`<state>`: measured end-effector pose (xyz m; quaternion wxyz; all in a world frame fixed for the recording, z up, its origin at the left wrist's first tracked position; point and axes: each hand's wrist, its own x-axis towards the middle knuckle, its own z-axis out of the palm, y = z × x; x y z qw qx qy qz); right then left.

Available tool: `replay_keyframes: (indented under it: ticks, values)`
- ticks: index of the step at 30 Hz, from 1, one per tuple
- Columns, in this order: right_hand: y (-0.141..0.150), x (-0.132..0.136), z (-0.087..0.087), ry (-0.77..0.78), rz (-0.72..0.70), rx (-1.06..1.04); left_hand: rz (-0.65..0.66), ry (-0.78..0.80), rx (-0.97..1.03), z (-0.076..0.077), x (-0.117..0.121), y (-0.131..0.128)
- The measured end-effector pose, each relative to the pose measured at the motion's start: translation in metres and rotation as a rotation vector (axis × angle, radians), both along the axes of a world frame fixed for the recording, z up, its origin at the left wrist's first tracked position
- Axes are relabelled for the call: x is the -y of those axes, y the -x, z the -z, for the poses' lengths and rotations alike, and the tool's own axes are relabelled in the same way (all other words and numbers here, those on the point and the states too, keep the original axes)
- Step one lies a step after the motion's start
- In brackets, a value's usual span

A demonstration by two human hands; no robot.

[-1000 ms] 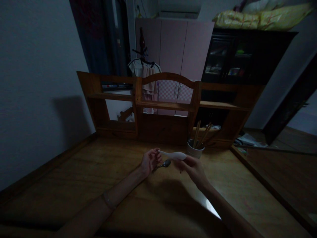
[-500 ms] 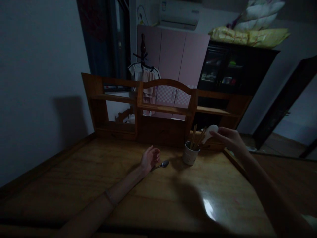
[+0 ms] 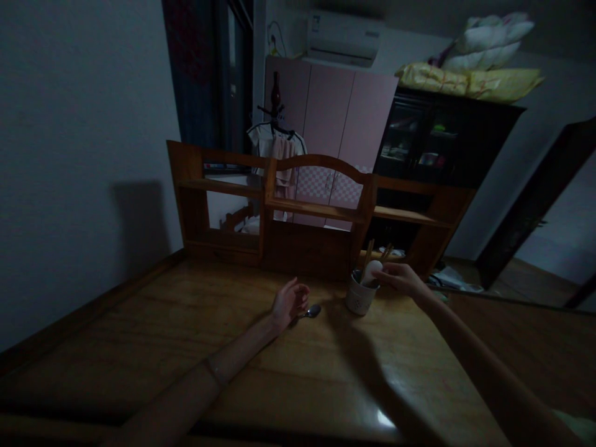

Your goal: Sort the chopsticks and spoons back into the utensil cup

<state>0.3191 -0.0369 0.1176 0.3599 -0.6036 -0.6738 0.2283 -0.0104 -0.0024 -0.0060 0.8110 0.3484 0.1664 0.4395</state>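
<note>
Near the worktop's (image 3: 321, 366) far-right corner, the right hand (image 3: 401, 279) pinches the white spoon (image 3: 372, 272), seemingly light and stiff, sensibly by its bowl; left hand (image 3: 287, 303) half-spread.

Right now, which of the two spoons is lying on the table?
The shiny metal spoon beside the left hand. The white spoon is instead held in the right hand, at the cup.

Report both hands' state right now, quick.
Left hand: open, fingers loosely curled, no object seen in it, beside the metal spoon.
Right hand: closed on the white spoon, at the cup.
</note>
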Motion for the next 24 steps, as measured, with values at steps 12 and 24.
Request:
replay_keyframes:
  ticks: [12, 24]
  values:
    - [0.011, -0.013, 0.026, 0.047, -0.074, 0.156, 0.024, -0.001, -0.023, -0.004, 0.006, -0.001]
    - [0.018, -0.003, 0.019, -0.018, -0.087, 0.207, 0.030, -0.021, -0.019, -0.007, 0.008, -0.001]
